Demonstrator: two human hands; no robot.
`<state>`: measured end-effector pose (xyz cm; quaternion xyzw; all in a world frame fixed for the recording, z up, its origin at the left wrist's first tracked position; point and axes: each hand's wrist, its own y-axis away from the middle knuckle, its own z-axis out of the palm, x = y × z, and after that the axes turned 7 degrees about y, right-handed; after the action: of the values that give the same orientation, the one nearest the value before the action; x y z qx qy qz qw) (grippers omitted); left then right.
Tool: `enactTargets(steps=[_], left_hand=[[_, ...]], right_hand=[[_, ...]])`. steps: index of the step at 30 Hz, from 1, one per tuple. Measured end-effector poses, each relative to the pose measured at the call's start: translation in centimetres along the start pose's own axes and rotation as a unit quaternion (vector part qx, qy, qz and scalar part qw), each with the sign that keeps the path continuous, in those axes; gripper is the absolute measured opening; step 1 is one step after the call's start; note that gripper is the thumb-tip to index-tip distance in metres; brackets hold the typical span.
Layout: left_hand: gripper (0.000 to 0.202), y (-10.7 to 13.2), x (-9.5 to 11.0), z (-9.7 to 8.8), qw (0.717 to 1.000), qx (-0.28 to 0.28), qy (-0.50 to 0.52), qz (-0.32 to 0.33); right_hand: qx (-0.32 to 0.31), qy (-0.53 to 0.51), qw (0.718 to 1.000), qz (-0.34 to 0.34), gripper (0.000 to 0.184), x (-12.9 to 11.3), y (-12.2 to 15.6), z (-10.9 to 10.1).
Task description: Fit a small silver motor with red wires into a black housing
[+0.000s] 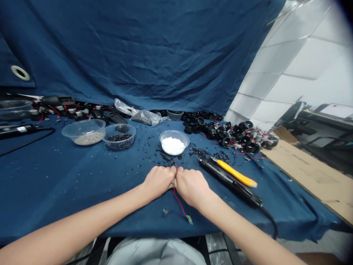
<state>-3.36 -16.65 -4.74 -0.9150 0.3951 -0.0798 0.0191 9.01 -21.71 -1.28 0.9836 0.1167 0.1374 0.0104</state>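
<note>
Just above the front edge of the cloth, my left hand [159,181] and my right hand [192,184] press together, both closed with fingers curled in. A thin red wire [179,202] comes out from between them, above and below, pinched where the fingers meet. Its lower end runs to a small green circuit board [189,219] lying on the cloth. Whatever else the fingers cover is hidden. A small metal piece [165,212] with a dark wire lies left of the board. Beyond my hands stands a clear bowl [185,146] of white pieces.
At right lie a black corded electric screwdriver [230,182] and a yellow-handled tool [237,174]. Black round parts [220,134] are heaped behind them. Bowls of metal pieces [88,139] and black screws [119,137] stand left. Black bits [204,153] are scattered on the blue cloth [68,176].
</note>
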Motion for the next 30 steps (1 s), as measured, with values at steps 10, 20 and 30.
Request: enactTargets(steps=[10,20,30], left_hand=[[0.018,-0.3,-0.1,0.4,1.0,-0.015,0.008,-0.017],[0.024,-0.7,-0.1,0.8,0.998,-0.03,0.04,-0.043],[0.024,-1.1,-0.4,1.6,0.998,-0.035,0.018,-0.044]], right_hand=[[0.009,-0.052,0.998,0.035,0.033,0.0,0.0,0.8],[0.0,-0.048,0.998,0.046,0.033,0.0,-0.4,1.5],[0.021,-0.101,0.993,0.057,0.035,0.3,-0.8,2.5]])
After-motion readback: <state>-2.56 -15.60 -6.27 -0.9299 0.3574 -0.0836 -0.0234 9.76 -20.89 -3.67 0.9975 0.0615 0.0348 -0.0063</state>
